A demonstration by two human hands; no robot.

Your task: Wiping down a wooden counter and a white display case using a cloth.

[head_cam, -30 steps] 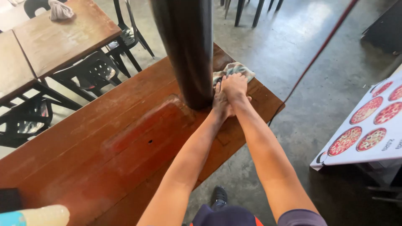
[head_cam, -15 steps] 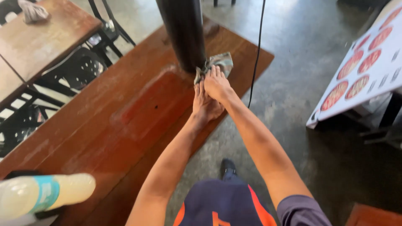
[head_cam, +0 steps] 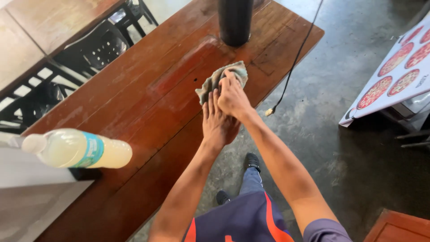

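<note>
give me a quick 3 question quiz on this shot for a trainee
1. True or false: both hands press on the cloth lying on the wooden table.
2. Multiple choice: what stands upright on the far end of that table? A) a black post B) a red bucket C) a stack of plates
3. Fill in: at the left of the view a plastic ______ of pale liquid lies on its side.

Key
1. True: right hand on the cloth, left hand partly under it with fingers reaching the cloth.
2. A, the black post.
3. bottle.
</note>
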